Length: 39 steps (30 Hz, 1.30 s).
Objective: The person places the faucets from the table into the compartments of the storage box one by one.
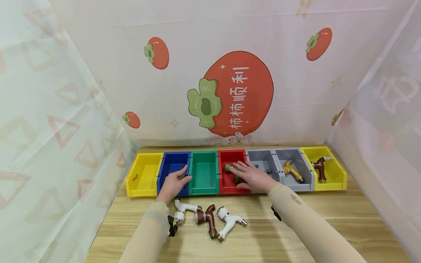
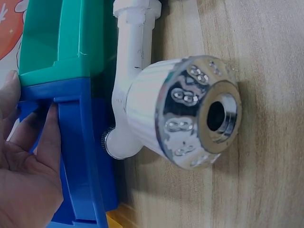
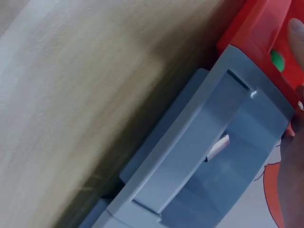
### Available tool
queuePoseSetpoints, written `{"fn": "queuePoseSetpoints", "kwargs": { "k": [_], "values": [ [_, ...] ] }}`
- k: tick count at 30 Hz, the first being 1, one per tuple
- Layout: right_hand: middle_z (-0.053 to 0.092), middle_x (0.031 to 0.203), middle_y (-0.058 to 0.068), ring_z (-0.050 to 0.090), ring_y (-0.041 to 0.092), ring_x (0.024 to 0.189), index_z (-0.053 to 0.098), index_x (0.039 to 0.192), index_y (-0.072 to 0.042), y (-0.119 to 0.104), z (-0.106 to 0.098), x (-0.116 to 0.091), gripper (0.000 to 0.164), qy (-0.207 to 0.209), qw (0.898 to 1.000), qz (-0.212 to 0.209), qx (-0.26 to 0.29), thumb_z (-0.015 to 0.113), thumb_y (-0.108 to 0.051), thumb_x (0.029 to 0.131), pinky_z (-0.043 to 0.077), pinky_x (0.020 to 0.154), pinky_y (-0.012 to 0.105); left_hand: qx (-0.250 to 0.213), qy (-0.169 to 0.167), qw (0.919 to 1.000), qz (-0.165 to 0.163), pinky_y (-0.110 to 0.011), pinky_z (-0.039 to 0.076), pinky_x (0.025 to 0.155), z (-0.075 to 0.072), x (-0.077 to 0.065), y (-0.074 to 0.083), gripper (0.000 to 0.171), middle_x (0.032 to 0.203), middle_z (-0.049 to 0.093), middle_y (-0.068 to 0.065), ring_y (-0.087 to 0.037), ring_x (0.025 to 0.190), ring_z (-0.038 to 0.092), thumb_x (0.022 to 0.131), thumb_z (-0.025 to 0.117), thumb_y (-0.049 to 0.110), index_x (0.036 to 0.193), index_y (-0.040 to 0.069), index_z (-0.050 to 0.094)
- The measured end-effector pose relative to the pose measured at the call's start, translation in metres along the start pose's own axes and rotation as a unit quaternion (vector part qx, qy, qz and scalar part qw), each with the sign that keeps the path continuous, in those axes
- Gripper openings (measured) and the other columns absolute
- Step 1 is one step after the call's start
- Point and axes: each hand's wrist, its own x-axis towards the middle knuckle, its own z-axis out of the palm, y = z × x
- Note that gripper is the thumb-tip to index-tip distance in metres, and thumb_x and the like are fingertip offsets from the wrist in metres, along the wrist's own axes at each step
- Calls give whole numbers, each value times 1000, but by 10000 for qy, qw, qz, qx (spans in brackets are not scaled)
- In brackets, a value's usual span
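My left hand (image 1: 172, 185) grips the wall between the blue bin (image 1: 164, 171) and the green bin (image 1: 204, 175); its fingers reach inside the blue bin, the thumb lies on the green side. My right hand (image 1: 256, 179) is over the red bin (image 1: 227, 188), with fairly straight fingers spread across a green faucet (image 1: 228, 167) lying in it. The hand hides much of that faucet. Just below my left hand, a white faucet (image 2: 128, 85) with a chrome-faced knob lies on the table. Beside it are a brown faucet (image 1: 209, 218) and another white faucet (image 1: 230, 222).
Right of the red bin stand two grey bins (image 1: 260, 155), one with a yellow faucet (image 1: 291, 170). The right yellow bin (image 1: 335, 179) contains a brown faucet (image 1: 319, 170). Another yellow bin (image 1: 146, 168) ends the row at left. Printed cloth walls (image 1: 184, 22) enclose the wooden table (image 1: 296, 241).
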Motion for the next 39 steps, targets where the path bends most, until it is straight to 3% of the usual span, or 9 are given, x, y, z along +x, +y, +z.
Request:
{"fn": "queuePoseSetpoints", "kwargs": {
  "k": [11,14,18,21,22,25,30,33,39],
  "values": [
    [53,151,17,41,41,145,47,155,-11,9,-19,-36,68,627,9931,988,-38,71,-35,97,36,116,59,62,-59,10000,8,-57,41,112,1,-3,-6,65,163,36,-12,-35,147,39,105,59,36,163,28,30],
    [54,149,19,44,43,143,48,154,-10,16,-25,-49,65,747,9868,1435,119,70,-35,98,42,109,62,217,1,9997,95,-59,41,112,1,-5,-6,67,164,35,-14,-38,146,39,105,59,35,164,25,29],
    [53,149,23,45,45,141,46,154,-7,26,-30,-62,63,916,9751,2004,270,68,-31,100,48,102,64,560,58,9979,315,-52,54,93,-1,-10,-3,68,150,51,-21,-42,121,59,104,62,32,164,23,29],
    [53,148,26,51,47,135,44,155,-4,33,-32,-70,62,1058,9645,2404,271,66,-27,102,49,99,64,750,-21,9957,544,-52,53,91,-2,-15,1,69,155,47,-17,-42,123,59,104,63,28,163,22,30],
    [54,146,27,54,48,131,44,155,-4,36,-32,-72,61,1108,9607,2532,255,65,-26,102,50,98,64,822,-44,9946,627,-55,50,101,-2,-17,3,69,163,37,-12,-41,136,51,104,63,27,163,21,30],
    [60,137,30,65,47,112,43,153,1,41,-32,-78,60,1254,9513,2797,334,65,-23,102,54,90,62,1127,-166,9886,982,-63,34,115,-2,-25,9,70,170,22,-5,-39,153,26,103,64,25,163,21,30],
    [71,107,29,70,35,79,42,150,10,50,-29,-84,59,1249,9429,2986,788,63,-20,103,56,73,52,1693,-317,9723,1581,-68,23,118,4,-40,21,74,170,23,-2,-37,157,10,100,68,28,163,27,30],
    [70,110,30,70,37,84,42,149,12,53,-29,-87,58,1231,9348,3132,1133,60,-20,104,56,75,51,1841,-507,9623,1936,-68,25,117,11,-48,29,76,169,22,2,-36,157,10,98,71,32,163,29,30],
    [60,132,35,62,48,116,45,147,13,57,-32,-91,55,1141,9125,3482,1820,54,-23,107,53,94,59,2217,-1153,9365,2462,-64,29,117,24,-60,45,83,170,16,10,-30,158,6,95,72,41,163,37,25]
  ]
}}
